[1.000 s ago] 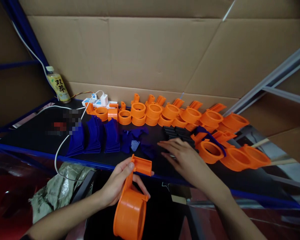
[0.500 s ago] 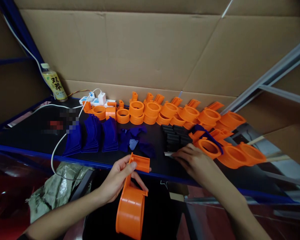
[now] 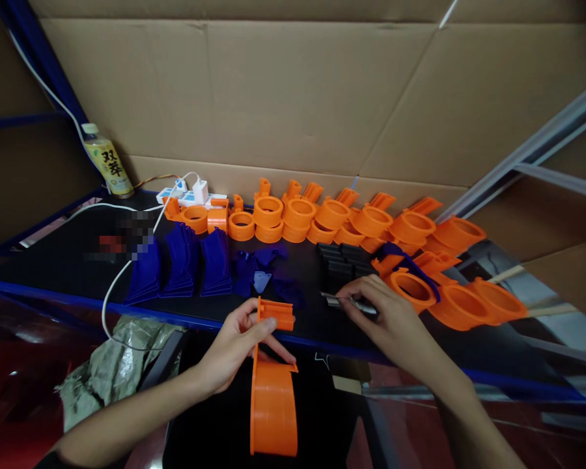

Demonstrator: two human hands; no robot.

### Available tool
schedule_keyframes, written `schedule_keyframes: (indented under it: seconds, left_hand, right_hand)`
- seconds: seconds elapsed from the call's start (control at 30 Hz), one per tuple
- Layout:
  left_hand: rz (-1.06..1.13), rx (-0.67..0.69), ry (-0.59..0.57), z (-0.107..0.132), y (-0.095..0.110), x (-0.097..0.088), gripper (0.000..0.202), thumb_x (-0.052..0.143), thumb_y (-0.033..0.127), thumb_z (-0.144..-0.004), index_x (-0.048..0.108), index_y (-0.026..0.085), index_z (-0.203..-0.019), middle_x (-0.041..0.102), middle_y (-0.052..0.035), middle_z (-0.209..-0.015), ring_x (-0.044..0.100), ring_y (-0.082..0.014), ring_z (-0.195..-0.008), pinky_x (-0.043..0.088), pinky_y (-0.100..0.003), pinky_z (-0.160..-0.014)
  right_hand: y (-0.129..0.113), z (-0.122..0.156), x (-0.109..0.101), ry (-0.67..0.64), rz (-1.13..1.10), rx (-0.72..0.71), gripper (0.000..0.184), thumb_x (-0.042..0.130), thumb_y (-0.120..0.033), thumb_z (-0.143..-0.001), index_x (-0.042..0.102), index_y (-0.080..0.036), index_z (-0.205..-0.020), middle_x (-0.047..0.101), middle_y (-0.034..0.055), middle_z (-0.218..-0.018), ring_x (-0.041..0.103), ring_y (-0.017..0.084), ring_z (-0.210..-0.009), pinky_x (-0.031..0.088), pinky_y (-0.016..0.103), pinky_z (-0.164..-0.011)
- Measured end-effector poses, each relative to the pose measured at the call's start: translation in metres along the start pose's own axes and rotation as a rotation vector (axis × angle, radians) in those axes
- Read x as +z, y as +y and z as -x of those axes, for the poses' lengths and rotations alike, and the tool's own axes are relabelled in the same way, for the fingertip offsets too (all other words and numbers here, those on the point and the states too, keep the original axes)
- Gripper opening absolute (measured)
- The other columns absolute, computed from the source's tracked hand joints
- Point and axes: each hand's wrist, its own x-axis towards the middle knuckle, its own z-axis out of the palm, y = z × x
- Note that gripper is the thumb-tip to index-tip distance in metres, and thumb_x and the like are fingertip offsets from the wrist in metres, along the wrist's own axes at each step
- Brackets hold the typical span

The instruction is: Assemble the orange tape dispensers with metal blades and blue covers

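Note:
My left hand (image 3: 237,348) grips an orange plastic tape dispenser (image 3: 276,410) by its arm, with the round drum hanging below in front of the table edge. Between the thumb and fingers of my right hand (image 3: 378,312) is a thin metal strip (image 3: 328,297), held just above the black tabletop. The fingertips cover part of the strip. Rows of short black cylinders (image 3: 339,267) lie directly behind my right hand. To its right sits an orange dispenser (image 3: 410,290) with a blue piece along its side.
More orange dispensers (image 3: 300,212) stand in stacked rows along the cardboard wall (image 3: 293,98). Piles of curved blue plates (image 3: 178,260) and loose blue scraps (image 3: 261,280) lie left of centre. A bottle (image 3: 108,163), a power strip (image 3: 215,200) and a white cable (image 3: 118,277) are at left.
My right hand has raised the metal strip slightly from the tabletop, its fingers pinching it. The dispenser in my left hand has turned, and its drum has swung to the right.

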Motion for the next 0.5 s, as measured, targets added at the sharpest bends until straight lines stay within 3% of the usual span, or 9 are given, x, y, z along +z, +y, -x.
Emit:
schedule_keyframes:
  seconds: [0.1,0.2,0.33,0.5]
  left_hand:
    - [-0.034,-0.001,-0.003,0.000,0.001,0.002,0.038,0.071,0.041,-0.090,0.057,0.016,-0.115,0.077,-0.0127,-0.096,0.079,-0.0267,-0.074,0.059,-0.026,-0.056]
    - [-0.051,0.012,-0.012,0.001,0.001,0.003,0.037,0.072,0.040,-0.089,0.060,0.015,-0.114,0.075,-0.0132,-0.103,0.079,-0.0260,-0.074,0.060,-0.028,-0.059]
    - [-0.074,-0.010,-0.047,0.002,-0.001,0.004,0.038,0.073,0.038,-0.088,0.063,0.015,-0.116,0.075,-0.0119,-0.103,0.078,-0.0233,-0.072,0.059,-0.025,-0.058]
    - [-0.031,-0.087,-0.076,0.004,-0.008,0.003,0.039,0.076,0.036,-0.086,0.063,0.015,-0.117,0.076,-0.0099,-0.094,0.078,-0.0215,-0.067,0.057,-0.023,-0.056]
  right_hand:
    - [-0.028,-0.001,-0.005,-0.061,-0.203,0.017,0.014,0.055,-0.034,-0.100,0.065,-0.024,-0.096,0.067,0.0052,-0.097,0.063,0.020,-0.089,0.052,0.032,-0.078]
    - [-0.048,-0.005,-0.005,-0.188,-0.274,0.014,0.017,0.054,-0.035,-0.102,0.066,-0.024,-0.098,0.067,0.0046,-0.097,0.063,0.018,-0.086,0.052,0.030,-0.077]
    - [-0.055,-0.014,0.006,-0.261,-0.263,-0.016,0.019,0.054,-0.034,-0.102,0.069,-0.023,-0.097,0.068,0.0053,-0.095,0.063,0.018,-0.085,0.051,0.030,-0.076]
    - [-0.061,-0.015,0.026,-0.240,-0.279,-0.063,0.014,0.060,-0.030,-0.098,0.072,-0.024,-0.096,0.070,0.0046,-0.093,0.065,0.019,-0.087,0.052,0.031,-0.077]
